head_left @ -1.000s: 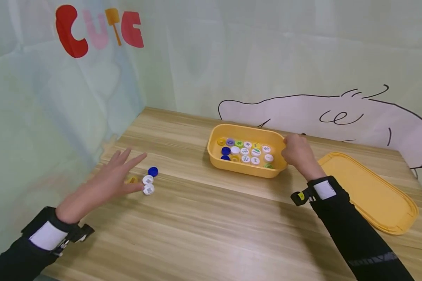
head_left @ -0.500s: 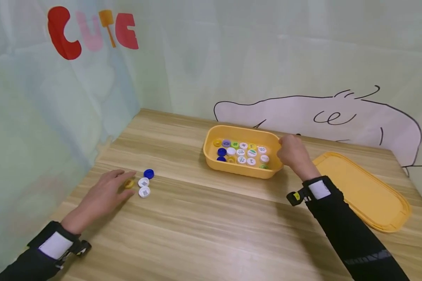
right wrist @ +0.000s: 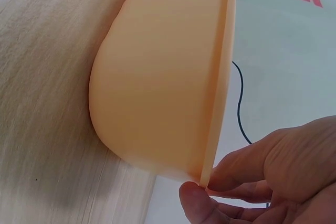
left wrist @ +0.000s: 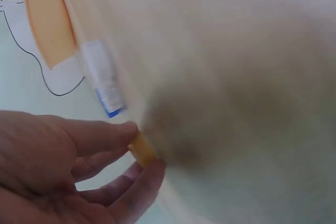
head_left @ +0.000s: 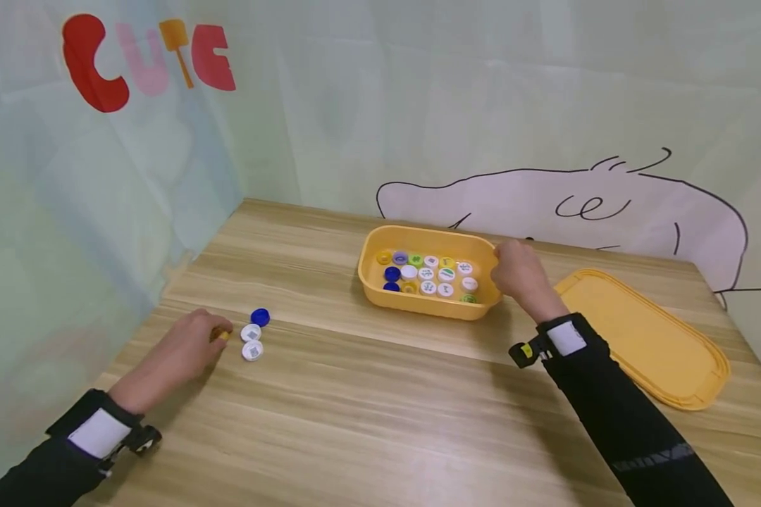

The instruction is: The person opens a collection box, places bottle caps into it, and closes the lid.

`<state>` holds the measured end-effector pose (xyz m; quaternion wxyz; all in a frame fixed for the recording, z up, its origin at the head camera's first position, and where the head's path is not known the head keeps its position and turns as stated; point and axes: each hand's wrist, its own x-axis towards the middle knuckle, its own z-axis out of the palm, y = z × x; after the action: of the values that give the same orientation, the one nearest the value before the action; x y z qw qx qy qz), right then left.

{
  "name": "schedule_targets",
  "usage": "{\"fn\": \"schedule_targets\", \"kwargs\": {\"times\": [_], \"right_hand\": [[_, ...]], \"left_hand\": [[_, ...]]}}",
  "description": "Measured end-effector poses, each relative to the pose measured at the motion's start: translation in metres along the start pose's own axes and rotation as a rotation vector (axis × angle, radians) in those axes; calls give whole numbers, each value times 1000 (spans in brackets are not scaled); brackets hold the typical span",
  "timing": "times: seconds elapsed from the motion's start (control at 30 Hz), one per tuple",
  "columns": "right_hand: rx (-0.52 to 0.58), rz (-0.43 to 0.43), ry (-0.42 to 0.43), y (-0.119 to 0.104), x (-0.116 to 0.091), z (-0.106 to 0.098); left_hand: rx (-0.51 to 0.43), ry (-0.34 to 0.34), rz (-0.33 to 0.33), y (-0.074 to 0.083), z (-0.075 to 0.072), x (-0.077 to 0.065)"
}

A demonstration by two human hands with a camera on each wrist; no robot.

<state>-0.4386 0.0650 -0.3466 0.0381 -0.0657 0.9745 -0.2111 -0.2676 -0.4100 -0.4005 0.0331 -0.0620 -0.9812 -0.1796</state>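
Observation:
My left hand (head_left: 180, 355) pinches a yellow bottle cap (left wrist: 143, 149) between thumb and fingertips, seen up close in the left wrist view. Just right of that hand lie a blue cap (head_left: 260, 317) and two white caps (head_left: 251, 333), in a short column on the table. At the back middle stands a yellow plastic box (head_left: 428, 306) holding several caps in blue, white, yellow, green and purple. With thumb and fingers my right hand (head_left: 523, 278) grips the rim at its right end; the right wrist view shows this hold on the box wall (right wrist: 157, 77).
A yellow lid (head_left: 643, 341) lies flat on the table (head_left: 380, 415), right of the box, partly behind my right forearm. Printed cloth walls (head_left: 482, 91) rise along the table's left and back edges.
My left hand has come down from above the yellow cap with spread fingers and now pinches it. My right hand keeps its grip on the box rim. The head view has shifted slightly.

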Motion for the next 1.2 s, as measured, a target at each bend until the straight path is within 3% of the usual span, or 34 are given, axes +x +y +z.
{"fn": "schedule_targets", "kwargs": {"times": [0.1,0.23,0.43,0.57,0.67,0.9,1.2], "right_hand": [[-10,-15,14,1,0,0],[-10,-25,23,1,0,0],[10,-3,5,-1,0,1],[21,-1,19,-2,-1,0],[28,1,25,-1,-1,0],[46,14,25,2,-2,-1],[21,13,20,-1,-1,0]], "left_hand": [[-1,-14,13,7,-11,7],[9,-5,52,28,-27,21],[2,36,145,81,-52,53],[-14,43,174,117,-61,82],[-15,-9,178,141,-54,108],[18,-174,246,187,-20,161],[166,-342,307,211,9,198]]}}
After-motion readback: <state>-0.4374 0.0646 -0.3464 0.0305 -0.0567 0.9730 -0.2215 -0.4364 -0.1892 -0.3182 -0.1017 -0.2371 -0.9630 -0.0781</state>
